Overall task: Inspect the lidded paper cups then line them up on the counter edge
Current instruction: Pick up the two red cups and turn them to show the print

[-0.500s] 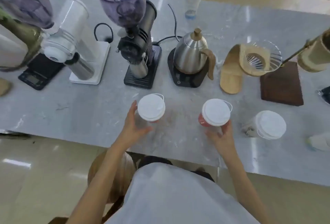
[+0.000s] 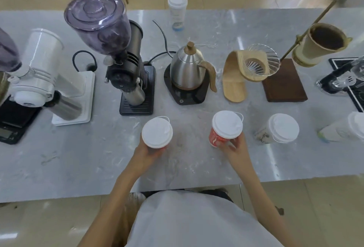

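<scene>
Lidded paper cups, two of them in hand right now: the left hand (image 2: 145, 153) has its grip wrapped around a white-lidded cup (image 2: 157, 132) whose body is hidden under the lid from this angle, and the right hand (image 2: 235, 148) has its grip pinching the lower side of the red cup (image 2: 226, 126). Can't tell if either cup is lifted or resting on the surface (image 2: 59, 164). Both sit mid-surface, in front of the kettle (image 2: 187, 69).

What I'd worry about: the red cup looks tilted and it's only held low by the fingers, so if there's liquid in it, a squeeze could pop the lid or tip it. Same deal on the left, paper walls flex. Both lids have a loop tab sticking out that could snag.

Two more cups sit to the right: a white lidded cup (image 2: 281, 128) near the red one, and another cup (image 2: 346, 128) at the frame edge that looks to be lying over. Swinging the right elbow out could knock the near one.

Room-wise it's decent. The strip between the hands and the near edge is bare, and so is the stretch to the left. The black grinder (image 2: 130, 65) sits just behind the left cup, so pull toward the body, not back. Just don't park them too close to the lip.
</scene>
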`<state>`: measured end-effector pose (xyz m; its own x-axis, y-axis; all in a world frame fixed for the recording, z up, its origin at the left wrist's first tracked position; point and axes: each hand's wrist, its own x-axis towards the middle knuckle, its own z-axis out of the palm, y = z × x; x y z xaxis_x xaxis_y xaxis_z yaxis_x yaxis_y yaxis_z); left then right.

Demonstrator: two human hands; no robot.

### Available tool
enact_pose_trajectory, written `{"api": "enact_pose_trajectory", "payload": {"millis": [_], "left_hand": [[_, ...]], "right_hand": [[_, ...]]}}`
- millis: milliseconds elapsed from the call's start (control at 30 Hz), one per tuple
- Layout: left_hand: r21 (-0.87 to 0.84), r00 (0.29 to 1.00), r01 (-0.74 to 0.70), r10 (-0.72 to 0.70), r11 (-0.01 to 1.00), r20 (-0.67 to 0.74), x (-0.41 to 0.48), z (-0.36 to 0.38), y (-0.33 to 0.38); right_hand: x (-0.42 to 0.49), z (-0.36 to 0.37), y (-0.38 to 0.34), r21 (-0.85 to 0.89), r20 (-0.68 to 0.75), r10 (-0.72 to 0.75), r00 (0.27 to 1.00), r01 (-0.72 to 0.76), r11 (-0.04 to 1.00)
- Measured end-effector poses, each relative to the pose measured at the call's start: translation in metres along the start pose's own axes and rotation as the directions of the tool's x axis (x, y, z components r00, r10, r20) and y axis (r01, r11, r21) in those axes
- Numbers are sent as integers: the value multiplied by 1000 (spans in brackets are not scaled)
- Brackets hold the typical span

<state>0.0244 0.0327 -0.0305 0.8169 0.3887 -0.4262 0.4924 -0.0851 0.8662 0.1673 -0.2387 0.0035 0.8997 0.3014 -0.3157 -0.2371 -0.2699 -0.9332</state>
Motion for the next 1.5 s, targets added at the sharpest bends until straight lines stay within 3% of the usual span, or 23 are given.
{"api": "enact_pose_trajectory", "payload": {"millis": [133, 200, 300, 367, 467, 533, 667, 733, 867, 1000, 1167, 1333, 1500], "left_hand": [[-94, 997, 54, -58, 994, -44, -12, 6, 5], [-136, 993, 102, -110, 985, -51, -20, 11, 9], [-256, 988, 134, -149, 957, -42, -32, 23, 11], [-374, 984, 163, -179, 913, -9, -38, 33, 11], [-587, 974, 216, -216, 780, 71, -46, 48, 17], [-742, 966, 243, -222, 625, 129, -50, 57, 28], [-899, 982, 177, -134, 400, 133, -55, 74, 67], [-914, 992, 124, -37, 386, 119, -56, 82, 97], [-884, 974, -85, 224, 459, 23, -44, 112, 192], [-871, 888, -270, 456, 410, -61, -18, 152, 311], [-819, 766, -449, 626, 358, -145, -5, 192, 450], [-769, 701, -548, 682, 329, -208, -6, 224, 510], [-848, 813, -449, 523, 281, -256, -4, 265, 486]], "right_hand": [[-11, -1, 4, 12, 33, 88, 996, -88, 996], [-15, 0, 10, 126, 92, 171, 981, -182, 975], [-21, 5, 13, 389, 198, 273, 941, -331, 859], [-24, 8, 13, 420, 224, 280, 933, -352, 837], [-30, 7, 6, 395, 239, 318, 918, -391, 831], [-32, 4, -4, 346, 271, 322, 907, -404, 847], [-26, -23, -37, 346, 374, 252, 893, -386, 855], [-17, -51, -63, 378, 412, 190, 891, -357, 854], [15, -121, -139, 410, 391, 29, 920, -202, 889], [50, -191, -227, 461, 303, -192, 934, 32, 887], [72, -265, -330, 527, 133, -469, 873, 339, 779], [80, -316, -362, 508, 3, -582, 813, 500, 701], [90, -336, -312, 534, 30, -449, 893, 365, 763]]}}
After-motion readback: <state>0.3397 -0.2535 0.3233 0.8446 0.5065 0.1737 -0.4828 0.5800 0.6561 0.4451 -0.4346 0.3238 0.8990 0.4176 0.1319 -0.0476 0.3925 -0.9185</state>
